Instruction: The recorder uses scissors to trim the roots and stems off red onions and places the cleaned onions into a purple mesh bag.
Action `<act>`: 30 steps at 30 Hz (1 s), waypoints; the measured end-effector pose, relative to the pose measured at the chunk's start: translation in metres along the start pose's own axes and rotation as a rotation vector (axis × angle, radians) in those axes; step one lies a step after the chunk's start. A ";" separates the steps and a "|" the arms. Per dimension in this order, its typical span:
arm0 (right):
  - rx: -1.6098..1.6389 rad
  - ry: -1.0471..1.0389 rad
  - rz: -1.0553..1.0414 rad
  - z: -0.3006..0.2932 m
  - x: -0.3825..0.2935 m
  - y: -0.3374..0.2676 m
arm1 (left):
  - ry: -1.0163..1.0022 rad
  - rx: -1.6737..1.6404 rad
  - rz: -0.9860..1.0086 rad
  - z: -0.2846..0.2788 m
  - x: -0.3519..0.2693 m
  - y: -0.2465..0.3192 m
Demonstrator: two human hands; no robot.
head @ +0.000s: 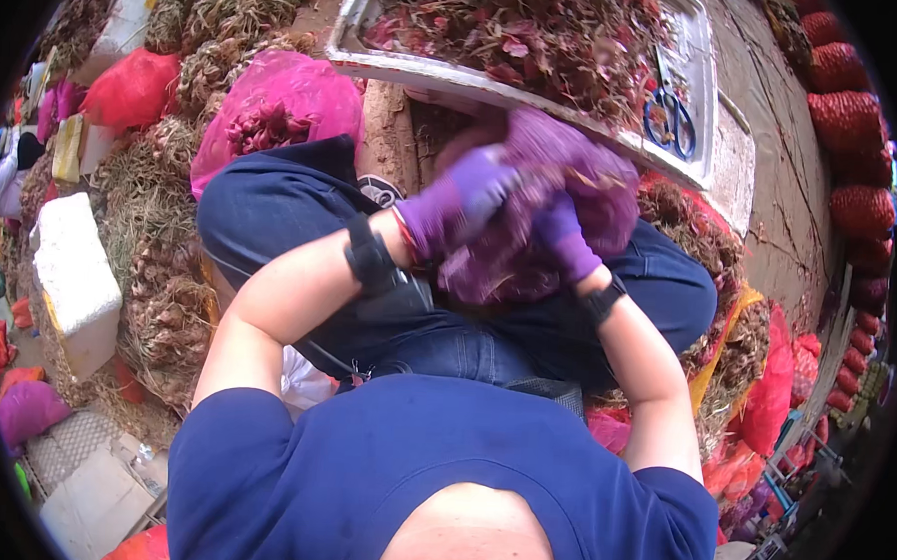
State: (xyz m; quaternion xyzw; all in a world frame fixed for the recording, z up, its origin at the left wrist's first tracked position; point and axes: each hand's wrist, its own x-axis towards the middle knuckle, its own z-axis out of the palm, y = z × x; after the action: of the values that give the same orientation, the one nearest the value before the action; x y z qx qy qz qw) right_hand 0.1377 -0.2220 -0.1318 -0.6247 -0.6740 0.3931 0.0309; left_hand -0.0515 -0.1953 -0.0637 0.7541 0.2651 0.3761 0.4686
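Observation:
A purple mesh bag (509,264), crumpled and blurred by motion, hangs between my knees over my lap. My left hand (471,195), in a purple knitted glove, grips its upper left side. My right hand (563,229), gloved alike, is bunched in the mesh to the right and partly covered by its folds. What the bag holds is hard to tell. Just beyond stands a white foam tray (457,79) heaped with dry reddish skins and stems (526,39). Blue-handled scissors (669,121) rest at its right end. By my left knee is a pink mesh bag (295,86) with shallots (269,128) inside.
Bundles of dried shallots (170,290) are piled along my left, with a white foam block (80,264) against them. More bundles (695,223) lie by my right knee. Filled red mesh sacks (846,121) line the far right. A red bag (134,90) sits at the upper left.

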 end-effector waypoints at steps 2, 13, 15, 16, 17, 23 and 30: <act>-0.509 0.181 -0.815 0.028 0.006 0.062 | -0.074 -0.142 0.073 0.028 -0.002 0.011; 0.130 -0.070 -0.586 0.066 -0.029 -0.018 | -0.104 -0.977 -0.189 0.025 0.025 0.079; 0.243 -0.088 -0.519 0.121 0.009 -0.094 | -0.063 -0.804 -0.109 0.025 0.027 0.081; 0.296 -0.110 -0.491 0.112 0.001 -0.084 | -0.130 -0.905 -0.109 0.022 0.024 0.077; 0.352 -0.132 -0.471 0.095 -0.010 -0.071 | -0.196 -0.996 -0.110 0.019 0.021 0.078; 0.670 -0.161 -0.278 -0.020 -0.078 0.026 | -0.070 -0.432 0.416 -0.018 0.033 0.074; 0.081 0.030 -0.405 0.009 0.029 0.009 | 0.441 -0.824 -0.297 -0.088 -0.001 0.041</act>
State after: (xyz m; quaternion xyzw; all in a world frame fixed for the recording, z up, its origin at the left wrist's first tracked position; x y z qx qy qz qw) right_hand 0.1334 -0.2020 -0.1566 -0.4805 -0.7688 0.3965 0.1444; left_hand -0.1222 -0.1686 -0.0028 0.3625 0.2917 0.5296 0.7093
